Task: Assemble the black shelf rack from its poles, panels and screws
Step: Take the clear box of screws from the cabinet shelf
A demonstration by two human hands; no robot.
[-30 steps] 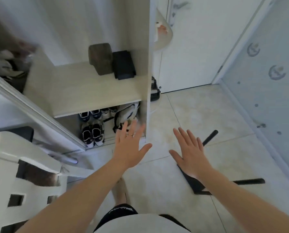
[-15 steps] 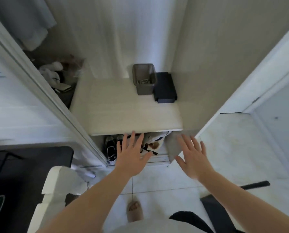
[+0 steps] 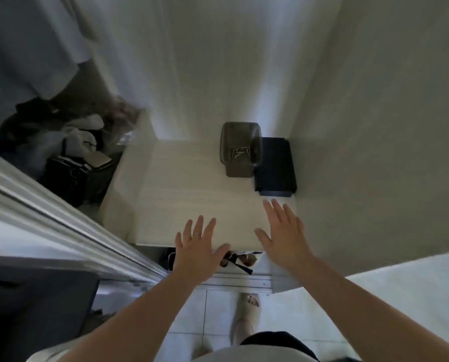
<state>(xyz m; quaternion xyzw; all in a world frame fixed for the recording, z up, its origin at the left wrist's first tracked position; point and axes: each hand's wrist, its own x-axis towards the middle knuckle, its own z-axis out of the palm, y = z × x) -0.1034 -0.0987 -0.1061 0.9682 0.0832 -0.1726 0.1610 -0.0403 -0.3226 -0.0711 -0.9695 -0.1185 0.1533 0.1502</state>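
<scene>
A small grey-brown tub (image 3: 240, 150) with metal screws in its bottom stands at the back of a pale cupboard shelf (image 3: 189, 197). Right beside it lie flat black panels (image 3: 275, 167) in a stack against the cupboard's right wall. My left hand (image 3: 196, 250) is spread flat, fingers straight, over the shelf's front edge and holds nothing. My right hand (image 3: 283, 233) is also spread with straight fingers, a little further in, just short of the black panels and apart from them. No black poles are in view.
Shoes (image 3: 239, 259) sit in the compartment under the shelf. A sliding door rail (image 3: 61, 220) runs diagonally at the left, with bags and clothes (image 3: 79, 158) behind it. My sandalled foot (image 3: 247, 317) stands on the tiled floor below.
The view has swung from the floor up and into the cupboard. Both hands have moved forward over the shelf, closer to the tub and the black panels. The poles on the floor have left view.
</scene>
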